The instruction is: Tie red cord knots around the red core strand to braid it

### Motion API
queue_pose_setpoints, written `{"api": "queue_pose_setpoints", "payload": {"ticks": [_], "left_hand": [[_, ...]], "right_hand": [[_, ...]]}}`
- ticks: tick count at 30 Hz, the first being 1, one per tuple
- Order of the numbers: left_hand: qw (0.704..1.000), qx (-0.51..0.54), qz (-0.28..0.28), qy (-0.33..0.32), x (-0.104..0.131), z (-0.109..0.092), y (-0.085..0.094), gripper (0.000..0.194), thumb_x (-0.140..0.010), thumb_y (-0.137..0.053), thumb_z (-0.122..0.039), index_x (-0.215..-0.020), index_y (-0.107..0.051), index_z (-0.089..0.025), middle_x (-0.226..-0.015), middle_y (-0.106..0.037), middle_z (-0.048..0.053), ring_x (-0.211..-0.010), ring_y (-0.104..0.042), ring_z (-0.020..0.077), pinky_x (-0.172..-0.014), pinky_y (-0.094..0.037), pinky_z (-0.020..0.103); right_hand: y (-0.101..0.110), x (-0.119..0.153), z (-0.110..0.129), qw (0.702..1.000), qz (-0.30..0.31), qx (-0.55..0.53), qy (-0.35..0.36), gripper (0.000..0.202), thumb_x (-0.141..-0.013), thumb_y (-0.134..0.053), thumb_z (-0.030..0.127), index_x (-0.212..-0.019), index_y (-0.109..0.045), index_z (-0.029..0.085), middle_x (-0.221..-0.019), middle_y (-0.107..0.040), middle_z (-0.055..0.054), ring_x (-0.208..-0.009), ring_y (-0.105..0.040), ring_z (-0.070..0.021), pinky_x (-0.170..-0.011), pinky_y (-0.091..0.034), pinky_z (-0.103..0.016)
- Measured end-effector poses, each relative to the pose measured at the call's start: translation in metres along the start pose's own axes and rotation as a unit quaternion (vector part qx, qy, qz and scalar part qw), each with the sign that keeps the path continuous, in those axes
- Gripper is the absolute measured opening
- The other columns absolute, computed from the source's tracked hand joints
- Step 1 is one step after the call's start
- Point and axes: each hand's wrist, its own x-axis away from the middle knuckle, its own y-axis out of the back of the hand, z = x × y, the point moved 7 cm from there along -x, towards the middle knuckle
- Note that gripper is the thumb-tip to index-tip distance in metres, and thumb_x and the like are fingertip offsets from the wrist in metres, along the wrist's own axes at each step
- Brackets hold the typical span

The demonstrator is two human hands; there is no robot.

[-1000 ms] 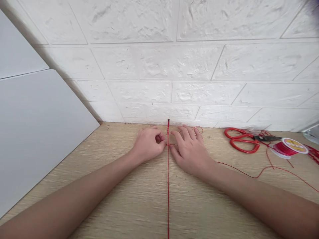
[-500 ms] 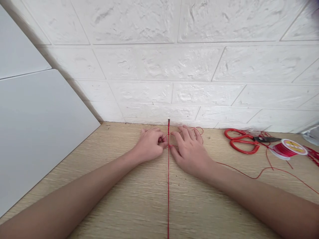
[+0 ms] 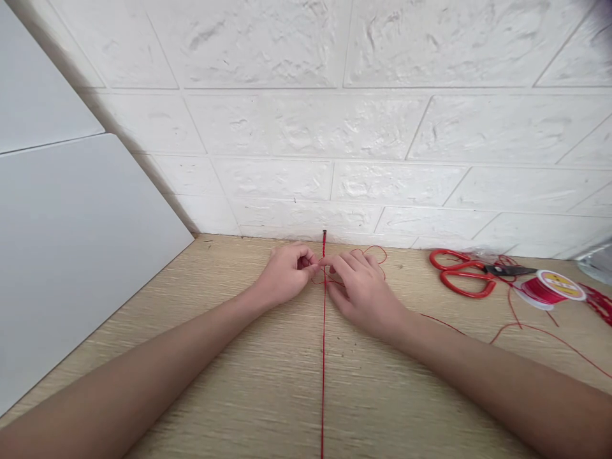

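Note:
A straight red cord (image 3: 324, 357) runs down the middle of the wooden table from a small dark fixing at the wall's foot. Its upper end is a short knotted section (image 3: 324, 247). Just left of the cord, my left hand (image 3: 288, 273) pinches a thin red thread between thumb and fingertips. My right hand (image 3: 362, 287) lies on the other side, its index finger reaching over the cord close to the left fingertips; what its other fingers hold, if anything, is hidden. Loops of thin red thread (image 3: 377, 247) curl out behind the right hand.
Red-handled scissors (image 3: 466, 288) and a spool of red thread (image 3: 545, 290) lie on the table (image 3: 239, 382) at the right, near a clear plastic item (image 3: 595, 262). Grey-white panels (image 3: 86, 255) stand at the left. A white brick-pattern wall (image 3: 306, 121) rises behind.
My right index finger has moved left across the cord, and its other fingers have curled in. My left fingers have shifted slightly up and left, with the thread between them.

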Motion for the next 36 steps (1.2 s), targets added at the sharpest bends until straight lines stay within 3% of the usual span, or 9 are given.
{"api": "queue_pose_setpoints", "payload": {"ticks": [12, 16, 19, 23, 28, 32, 34, 36], "left_hand": [[0.983, 0.179, -0.047, 0.01, -0.003, 0.005, 0.01, 0.02, -0.083, -0.067, -0.035, -0.078, -0.061, -0.016, -0.077, -0.066, 0.001, -0.069, -0.055, 0.0125, -0.068, -0.043, 0.027], [0.945, 0.327, -0.024, 0.02, -0.006, 0.01, 0.005, 0.025, -0.085, -0.068, -0.038, -0.084, -0.054, -0.017, -0.093, -0.074, 0.008, -0.065, -0.062, 0.0121, -0.067, -0.048, 0.027], [0.911, 0.408, -0.012, 0.06, -0.008, 0.014, 0.003, 0.026, -0.086, -0.067, -0.037, -0.089, -0.049, -0.018, -0.089, -0.076, 0.009, -0.052, -0.061, 0.0115, -0.056, -0.046, 0.026], [0.877, 0.467, -0.044, 0.108, -0.009, 0.021, 0.006, 0.022, -0.088, -0.064, -0.03, -0.086, -0.045, -0.019, -0.078, -0.074, 0.007, -0.059, -0.068, 0.0149, -0.055, -0.048, 0.023], [0.888, 0.421, -0.167, 0.08, -0.006, 0.026, 0.017, 0.016, -0.091, -0.059, -0.028, -0.092, -0.044, -0.02, -0.07, -0.067, 0.001, -0.06, -0.068, 0.0165, -0.057, -0.052, 0.026], [0.906, 0.312, -0.281, 0.057, 0.002, 0.028, 0.03, 0.017, -0.091, -0.057, -0.033, -0.099, -0.047, -0.021, -0.096, -0.065, 0.002, -0.057, -0.065, 0.0113, -0.052, -0.051, 0.025], [0.916, 0.258, -0.304, 0.052, 0.006, 0.026, 0.034, 0.02, -0.087, -0.058, -0.026, -0.105, -0.05, -0.023, -0.114, -0.061, 0.004, -0.058, -0.061, 0.0077, -0.05, -0.048, 0.023], [0.94, 0.198, -0.276, 0.037, 0.008, 0.019, 0.033, 0.031, -0.078, -0.057, -0.013, -0.107, -0.054, -0.023, -0.116, -0.062, 0.002, -0.054, -0.054, 0.005, -0.047, -0.043, 0.021]], "right_hand": [[-0.005, -0.002, -0.006, 0.999, 0.013, -0.047, 0.001, 0.034, -0.092, -0.052, 0.013, -0.124, -0.061, 0.019, -0.099, -0.066, -0.008, -0.1, -0.055, -0.0242, -0.09, -0.038, -0.039], [-0.006, -0.003, -0.007, 0.998, 0.023, -0.062, 0.0, 0.024, -0.091, -0.052, 0.012, -0.11, -0.065, 0.02, -0.098, -0.065, -0.006, -0.097, -0.056, -0.0219, -0.086, -0.038, -0.036], [-0.007, -0.003, -0.007, 0.997, 0.033, -0.068, -0.001, 0.022, -0.091, -0.051, 0.011, -0.104, -0.067, 0.02, -0.096, -0.065, -0.005, -0.094, -0.056, -0.0208, -0.083, -0.037, -0.035], [-0.006, -0.003, -0.007, 0.997, 0.024, -0.073, -0.001, 0.018, -0.093, -0.052, 0.013, -0.1, -0.067, 0.02, -0.093, -0.065, -0.004, -0.094, -0.056, -0.0205, -0.086, -0.036, -0.036], [-0.007, -0.002, -0.008, 0.996, 0.017, -0.088, 0.001, 0.017, -0.093, -0.053, 0.011, -0.099, -0.066, 0.02, -0.092, -0.066, -0.004, -0.092, -0.057, -0.0201, -0.083, -0.038, -0.035], [-0.009, -0.002, -0.01, 0.995, 0.008, -0.1, 0.007, 0.019, -0.09, -0.055, 0.009, -0.1, -0.066, 0.021, -0.092, -0.066, -0.004, -0.093, -0.057, -0.021, -0.084, -0.04, -0.035], [-0.009, -0.001, -0.01, 0.995, 0.007, -0.1, 0.006, 0.021, -0.09, -0.055, 0.008, -0.1, -0.067, 0.021, -0.093, -0.066, -0.004, -0.093, -0.058, -0.0215, -0.084, -0.04, -0.036], [-0.009, -0.001, -0.01, 0.995, 0.007, -0.099, 0.007, 0.021, -0.09, -0.054, 0.008, -0.1, -0.067, 0.022, -0.093, -0.067, -0.004, -0.093, -0.058, -0.0217, -0.085, -0.04, -0.036]]}}
